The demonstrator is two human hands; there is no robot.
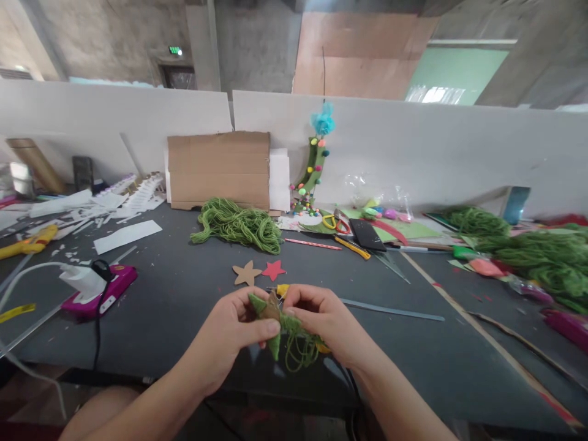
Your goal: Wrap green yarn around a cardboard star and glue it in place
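So from my end of the feed, nearest to me are the 2 bare hands, working close together over the front part of the dark table (184,343). My left hand (239,321) has the green-and-brown piece (272,311) pinched between thumb and fingers, green on its pointed ends and bare brown in the middle. My right hand (316,309) is right up beside it, thumb and fingertips closed on the green yarn (301,355), with loose loops drooping under the fingers. There's a yellow tool (282,290) peeking out behind the hands, mostly hidden, so I can't tell exactly what it is. A thin metal strip (395,310) lies off to the right, and a pink power strip (110,294) with a white plug sits well over to the left. Just past the hands I've got 2 stars side by side, a brown star (247,274) and a red star (274,270). Further back there's a big green yarn bundle (239,225), an orange-handled cutter (353,248) and a dark phone (367,234). Behind those, a cardboard sheet (219,171) leans on the white partition (413,147).
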